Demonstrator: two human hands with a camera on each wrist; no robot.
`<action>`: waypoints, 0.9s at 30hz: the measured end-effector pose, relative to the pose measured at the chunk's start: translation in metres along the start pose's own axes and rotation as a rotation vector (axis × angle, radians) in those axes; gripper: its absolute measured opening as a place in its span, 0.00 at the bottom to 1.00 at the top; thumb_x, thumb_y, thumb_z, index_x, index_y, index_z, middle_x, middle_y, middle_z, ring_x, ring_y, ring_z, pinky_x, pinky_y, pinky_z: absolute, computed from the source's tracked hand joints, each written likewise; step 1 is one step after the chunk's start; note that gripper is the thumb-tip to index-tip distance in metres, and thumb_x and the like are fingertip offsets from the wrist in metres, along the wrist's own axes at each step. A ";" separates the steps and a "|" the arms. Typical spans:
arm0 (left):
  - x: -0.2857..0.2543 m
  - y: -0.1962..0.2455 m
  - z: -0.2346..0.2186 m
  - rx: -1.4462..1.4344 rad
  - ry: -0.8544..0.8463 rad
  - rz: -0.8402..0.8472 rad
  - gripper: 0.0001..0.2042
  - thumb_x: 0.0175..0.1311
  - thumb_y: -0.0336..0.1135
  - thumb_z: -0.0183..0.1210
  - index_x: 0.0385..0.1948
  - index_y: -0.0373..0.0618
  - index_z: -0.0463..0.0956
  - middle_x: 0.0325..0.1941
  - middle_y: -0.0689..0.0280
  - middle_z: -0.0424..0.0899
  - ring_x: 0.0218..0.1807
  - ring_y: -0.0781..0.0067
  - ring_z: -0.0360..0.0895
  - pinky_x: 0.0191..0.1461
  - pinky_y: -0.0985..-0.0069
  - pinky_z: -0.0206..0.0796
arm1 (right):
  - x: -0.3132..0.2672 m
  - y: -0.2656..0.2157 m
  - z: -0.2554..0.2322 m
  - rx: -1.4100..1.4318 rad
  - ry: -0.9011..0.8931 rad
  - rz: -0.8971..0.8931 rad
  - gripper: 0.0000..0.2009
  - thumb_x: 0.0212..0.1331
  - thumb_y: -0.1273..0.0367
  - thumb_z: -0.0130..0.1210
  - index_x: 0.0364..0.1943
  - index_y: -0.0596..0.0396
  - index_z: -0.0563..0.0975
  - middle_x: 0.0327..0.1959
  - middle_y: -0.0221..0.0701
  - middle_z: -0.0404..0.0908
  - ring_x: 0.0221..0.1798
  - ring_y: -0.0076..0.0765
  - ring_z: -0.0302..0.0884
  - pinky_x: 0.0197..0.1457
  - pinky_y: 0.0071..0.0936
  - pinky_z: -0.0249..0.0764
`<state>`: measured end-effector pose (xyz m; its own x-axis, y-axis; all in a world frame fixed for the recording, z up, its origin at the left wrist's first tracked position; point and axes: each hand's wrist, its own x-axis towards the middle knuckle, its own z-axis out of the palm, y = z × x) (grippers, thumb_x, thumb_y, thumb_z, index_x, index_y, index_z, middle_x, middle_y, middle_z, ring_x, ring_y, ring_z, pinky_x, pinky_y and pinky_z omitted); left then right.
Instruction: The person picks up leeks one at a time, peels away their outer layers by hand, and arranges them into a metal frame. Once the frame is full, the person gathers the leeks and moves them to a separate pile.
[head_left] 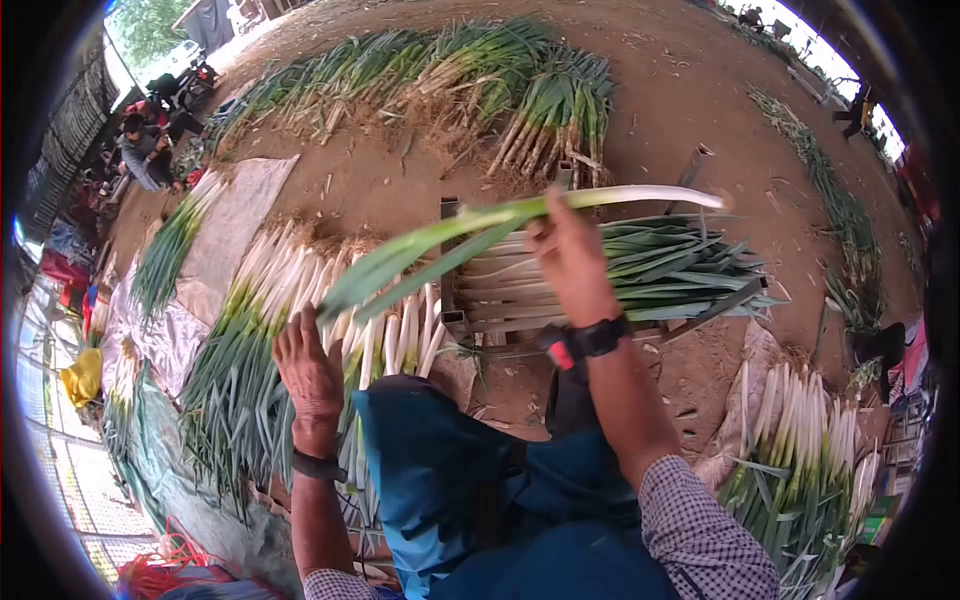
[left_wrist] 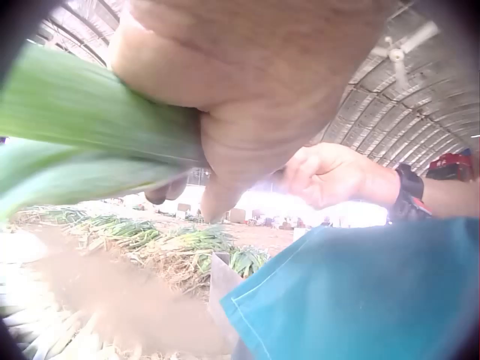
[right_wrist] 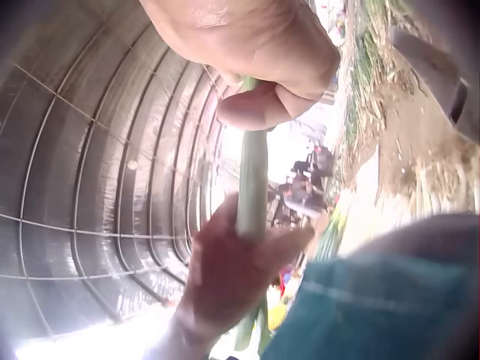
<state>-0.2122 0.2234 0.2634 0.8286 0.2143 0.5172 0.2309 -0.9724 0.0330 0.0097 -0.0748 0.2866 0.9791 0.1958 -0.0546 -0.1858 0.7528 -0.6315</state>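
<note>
Metal rack [head_left: 720, 308]: leeks [head_left: 680, 270] inside | right hand [head_left: 577, 262]: pinching single leek [head_left: 500, 214] | left hand [head_left: 310, 368]: spread

Checked sleeves [head_left: 705, 520], black wrist straps [head_left: 600, 337]

Smooth leek [head_left: 650, 194] — cloth apron [head_left: 425, 450]

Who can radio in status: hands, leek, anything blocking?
Right hand gripping leek. Left hand at its leaves. Leek above frame, no visible obstruction.
</note>
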 end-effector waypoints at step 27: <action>-0.065 0.210 0.174 -0.662 -0.746 0.292 0.09 0.59 0.31 0.56 0.39 0.40 0.75 0.47 0.50 0.82 0.53 0.46 0.77 0.57 0.51 0.68 | 0.124 -0.320 -0.052 -2.074 0.315 -1.076 0.14 0.67 0.62 0.59 0.48 0.57 0.79 0.32 0.36 0.84 0.34 0.38 0.79 0.37 0.34 0.76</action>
<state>-0.1283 0.0212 0.0878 0.9643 -0.2547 -0.0731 -0.1689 -0.8033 0.5711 0.1948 -0.3242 0.4413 0.6494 0.0980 0.7541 0.3043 -0.9423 -0.1395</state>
